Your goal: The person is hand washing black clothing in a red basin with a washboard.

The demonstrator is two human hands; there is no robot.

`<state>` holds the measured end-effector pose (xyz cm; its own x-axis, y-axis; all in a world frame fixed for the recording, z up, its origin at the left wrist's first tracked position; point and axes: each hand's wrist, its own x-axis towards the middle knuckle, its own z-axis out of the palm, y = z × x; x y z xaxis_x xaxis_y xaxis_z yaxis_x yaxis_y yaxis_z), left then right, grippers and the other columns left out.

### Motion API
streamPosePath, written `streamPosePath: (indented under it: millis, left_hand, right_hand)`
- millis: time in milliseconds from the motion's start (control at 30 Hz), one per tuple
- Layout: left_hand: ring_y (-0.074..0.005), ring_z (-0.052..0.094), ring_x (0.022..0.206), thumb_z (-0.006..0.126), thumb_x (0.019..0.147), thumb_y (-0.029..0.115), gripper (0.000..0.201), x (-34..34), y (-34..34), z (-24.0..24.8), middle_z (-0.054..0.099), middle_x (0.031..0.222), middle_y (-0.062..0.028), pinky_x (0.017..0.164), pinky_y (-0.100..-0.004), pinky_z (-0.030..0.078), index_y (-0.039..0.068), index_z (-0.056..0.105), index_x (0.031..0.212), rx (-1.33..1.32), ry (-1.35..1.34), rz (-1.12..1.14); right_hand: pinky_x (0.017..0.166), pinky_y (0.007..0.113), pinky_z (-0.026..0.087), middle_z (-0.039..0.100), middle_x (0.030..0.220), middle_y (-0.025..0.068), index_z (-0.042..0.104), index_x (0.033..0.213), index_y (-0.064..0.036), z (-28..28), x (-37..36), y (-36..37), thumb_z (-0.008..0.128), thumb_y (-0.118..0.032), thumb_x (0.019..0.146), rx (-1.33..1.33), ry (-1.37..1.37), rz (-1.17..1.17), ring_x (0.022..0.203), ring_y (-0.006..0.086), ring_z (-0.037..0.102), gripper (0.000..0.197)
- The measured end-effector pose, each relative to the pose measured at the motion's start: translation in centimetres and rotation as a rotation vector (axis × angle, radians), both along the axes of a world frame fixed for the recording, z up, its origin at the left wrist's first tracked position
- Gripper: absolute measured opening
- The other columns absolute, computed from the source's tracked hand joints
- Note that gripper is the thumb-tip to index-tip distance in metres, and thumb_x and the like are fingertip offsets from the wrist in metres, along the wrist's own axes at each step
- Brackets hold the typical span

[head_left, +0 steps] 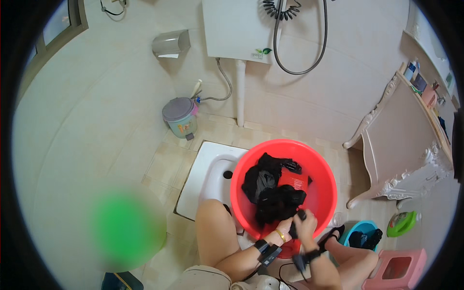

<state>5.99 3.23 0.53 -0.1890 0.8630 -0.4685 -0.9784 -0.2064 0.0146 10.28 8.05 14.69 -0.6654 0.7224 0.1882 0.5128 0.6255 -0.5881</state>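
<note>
- Left hand (284, 229): touching black cloth (276, 203); fingers mostly hidden, cannot tell their state.
- Right hand (306, 227): fingers closed around cloth, tips obscured.
- Tub (330, 191): bottom partly covered.

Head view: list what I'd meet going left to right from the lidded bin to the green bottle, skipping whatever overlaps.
Lidded bin, red basin, turquoise basin, green bottle.
</note>
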Motion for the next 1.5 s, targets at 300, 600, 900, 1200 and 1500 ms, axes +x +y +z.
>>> streamPosePath:
  millis: [300,600,900,1200,1500]
  left_hand:
    - [-0.0267,0.066,0.089,0.042,0.097,0.031,0.033,-1.9,0.1,3.8,0.065,0.101,-0.0126,0.08,-0.0408,0.054,0.005,0.059,0.105,-0.05,0.031,-0.037]
    - [-0.0216,0.064,0.078,0.059,0.088,0.04,0.03,-1.5,-0.8,6.0,0.065,0.086,-0.0072,0.065,-0.0364,0.053,0.01,0.059,0.089,-0.161,-0.035,-0.064]
    - [-0.023,0.065,0.078,0.053,0.091,0.039,0.039,-1.2,-0.7,4.8,0.066,0.087,-0.0102,0.073,-0.0373,0.054,0.001,0.063,0.092,0.089,-0.043,-0.107]
    - [-0.0259,0.068,0.08,0.06,0.088,0.021,0.028,-3.0,-0.7,6.8,0.067,0.095,-0.0133,0.072,-0.0364,0.056,-0.002,0.061,0.103,-0.347,0.23,0.156]
    - [-0.0224,0.066,0.082,0.061,0.089,0.028,0.027,-0.9,-0.1,7.0,0.065,0.093,-0.0087,0.073,-0.0383,0.056,0.003,0.061,0.099,-0.369,0.255,0.071]
  right_hand:
    - [0.097,0.034,0.042,0.048,0.127,0.0137,0.04,0.134,-0.0069,-0.3,4.8,3.7,0.083,-0.024,0.068,-0.546,0.097,0.53,0.116,0.0248,0.051,0.081]
    - [0.087,0.031,0.046,0.058,0.117,0.008,0.061,0.08,0.0015,0.9,4.5,3.1,0.08,-0.004,0.065,-0.558,0.213,0.524,0.1,0.0194,0.058,0.024]
    - [0.068,0.033,0.048,0.062,0.077,0.0142,0.06,0.081,0.0019,3.1,2.1,-2.2,0.072,-0.012,0.066,-0.291,0.313,0.226,0.071,0.0224,0.061,0.024]
    - [0.087,0.04,0.046,0.061,0.099,0.0184,0.056,0.107,-0.0019,-4.5,5.6,6.6,0.076,-0.025,0.067,-0.078,-0.088,0.185,0.096,0.0311,0.061,0.05]
    - [0.095,0.038,0.044,0.056,0.116,0.015,0.064,0.105,-0.0032,-2.6,4.0,4.3,0.087,-0.021,0.054,-0.327,-0.341,0.399,0.113,0.0313,0.053,0.059]
